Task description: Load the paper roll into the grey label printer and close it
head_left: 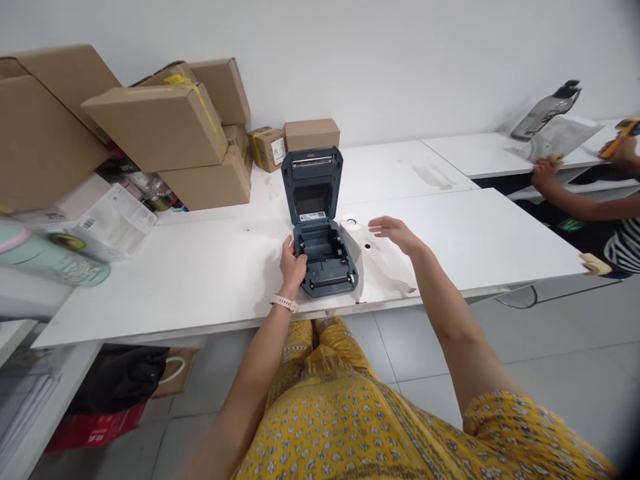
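Note:
A dark grey label printer (327, 260) stands on the white table with its lid (313, 183) raised, so the roll bay inside shows. My left hand (293, 265) grips its left side, thumb over the near edge and fingers along the outside. To the right of the printer, my right hand (393, 233) hovers with fingers stretched out and holds nothing. Beneath it lies a crumpled white sheet-like piece (380, 273) with a dark round spot; I cannot make out exactly what it is. A small white round thing (351, 223) sits beside the printer's hinge.
Cardboard boxes (160, 127) are stacked at the back left, with a white box (113, 220) and a mint bottle (65, 257) near them. Smaller boxes (313, 135) stand behind the printer. At the right, another person's hand (546, 172) holds a translucent bag (565, 137) near a bottle (545, 113).

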